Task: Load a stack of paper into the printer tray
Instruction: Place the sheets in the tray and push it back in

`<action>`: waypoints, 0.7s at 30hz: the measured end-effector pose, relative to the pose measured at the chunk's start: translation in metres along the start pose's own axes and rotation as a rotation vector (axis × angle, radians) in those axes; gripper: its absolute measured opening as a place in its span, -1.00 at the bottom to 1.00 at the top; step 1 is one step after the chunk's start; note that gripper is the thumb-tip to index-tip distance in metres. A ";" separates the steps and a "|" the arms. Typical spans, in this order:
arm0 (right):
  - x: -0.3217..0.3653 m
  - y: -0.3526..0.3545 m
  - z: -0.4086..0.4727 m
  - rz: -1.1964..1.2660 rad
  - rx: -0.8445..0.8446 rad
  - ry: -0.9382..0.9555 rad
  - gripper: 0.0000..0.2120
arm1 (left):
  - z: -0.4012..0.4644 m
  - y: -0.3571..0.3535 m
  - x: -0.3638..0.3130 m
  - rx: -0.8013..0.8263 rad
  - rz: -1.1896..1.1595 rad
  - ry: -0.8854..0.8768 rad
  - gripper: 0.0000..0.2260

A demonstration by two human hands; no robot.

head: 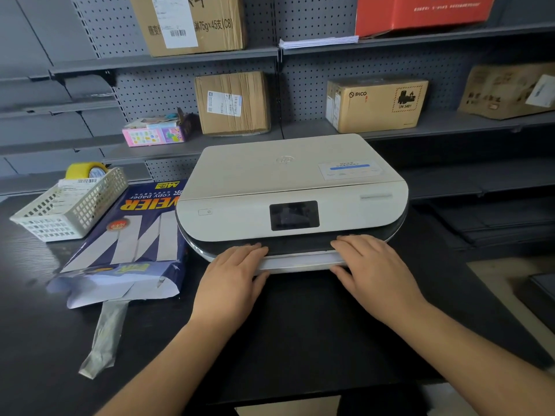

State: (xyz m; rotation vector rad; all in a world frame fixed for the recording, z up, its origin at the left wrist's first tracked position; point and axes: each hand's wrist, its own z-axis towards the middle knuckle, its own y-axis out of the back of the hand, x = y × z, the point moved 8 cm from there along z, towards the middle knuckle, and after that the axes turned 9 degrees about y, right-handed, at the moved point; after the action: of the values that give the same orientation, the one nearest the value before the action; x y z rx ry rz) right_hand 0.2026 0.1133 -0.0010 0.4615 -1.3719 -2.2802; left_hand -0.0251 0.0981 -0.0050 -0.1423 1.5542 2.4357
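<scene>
A white printer [288, 181] with a dark screen stands on the black table [300, 331]. Its white paper tray [297, 262] shows as a thin front edge low on the printer. My left hand [231, 280] lies flat on the tray's left end, fingers over the top and thumb below. My right hand [375, 268] holds the tray's right end the same way. An opened blue ream of copy paper [132, 235] lies to the left of the printer, its torn end facing me. Whether paper sits in the tray I cannot tell.
A white plastic basket [69, 205] with labels and a yellow tape roll [85, 169] stands at the far left. A strip of torn wrapper [103, 337] lies near the table's front. Grey shelves behind hold cardboard boxes [234, 103] and a paper stack [318, 42].
</scene>
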 end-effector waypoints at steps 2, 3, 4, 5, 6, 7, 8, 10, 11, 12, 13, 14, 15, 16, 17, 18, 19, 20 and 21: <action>0.000 0.001 0.001 0.013 -0.021 -0.001 -0.64 | 0.002 0.000 0.000 -0.027 -0.005 -0.010 -0.65; 0.000 0.001 0.002 0.016 -0.028 -0.002 -0.67 | 0.003 0.000 0.001 -0.035 -0.005 -0.012 -0.67; 0.000 0.001 0.003 0.017 -0.032 -0.005 -0.70 | 0.004 0.001 0.001 -0.043 -0.005 -0.010 -0.69; -0.001 0.001 0.004 0.016 -0.032 -0.011 -0.73 | 0.005 0.001 0.002 -0.049 -0.004 -0.008 -0.70; -0.001 0.001 0.005 0.014 -0.031 -0.019 -0.75 | 0.006 0.001 0.002 -0.055 0.000 -0.005 -0.72; -0.001 0.001 0.007 0.013 -0.035 -0.027 -0.77 | 0.007 0.001 0.002 -0.060 0.004 -0.003 -0.74; -0.001 0.001 0.008 0.013 -0.041 -0.035 -0.78 | 0.008 0.001 0.003 -0.068 0.008 -0.001 -0.75; -0.002 0.001 0.009 0.006 -0.053 -0.050 -0.81 | 0.010 0.001 0.002 -0.082 0.014 0.000 -0.79; -0.002 0.001 0.010 0.004 -0.060 -0.057 -0.82 | 0.011 0.001 0.002 -0.087 0.016 0.003 -0.80; -0.002 0.001 0.010 0.003 -0.067 -0.063 -0.83 | 0.011 0.001 0.003 -0.092 0.017 0.006 -0.81; -0.003 0.000 0.010 0.002 -0.072 -0.068 -0.83 | 0.011 0.001 0.003 -0.097 0.015 0.006 -0.81; -0.003 0.000 0.010 0.001 -0.076 -0.070 -0.83 | 0.012 0.001 0.003 -0.101 0.014 0.005 -0.81; -0.003 0.000 0.010 -0.001 -0.079 -0.072 -0.83 | 0.012 0.001 0.003 -0.105 0.012 0.003 -0.82; -0.003 0.000 0.010 -0.003 -0.082 -0.073 -0.84 | 0.012 0.000 0.003 -0.108 0.010 0.002 -0.82; -0.003 0.000 0.011 -0.006 -0.085 -0.075 -0.84 | 0.012 0.000 0.003 -0.112 0.008 0.002 -0.83; -0.003 0.000 0.011 -0.009 -0.087 -0.076 -0.84 | 0.013 0.000 0.003 -0.115 0.008 0.000 -0.83; -0.002 -0.001 0.011 -0.012 -0.086 -0.076 -0.85 | 0.013 0.000 0.003 -0.117 0.007 -0.001 -0.84; -0.002 -0.001 0.011 -0.014 -0.087 -0.076 -0.85 | 0.013 0.000 0.004 -0.119 0.006 -0.001 -0.84; -0.002 -0.002 0.012 -0.016 -0.089 -0.077 -0.85 | 0.013 0.000 0.004 -0.124 0.006 -0.003 -0.85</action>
State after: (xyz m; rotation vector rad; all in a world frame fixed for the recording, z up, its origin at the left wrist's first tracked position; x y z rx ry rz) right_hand 0.1986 0.1240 0.0030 0.3609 -1.3006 -2.3828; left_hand -0.0282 0.1108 0.0000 -0.1568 1.4045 2.5355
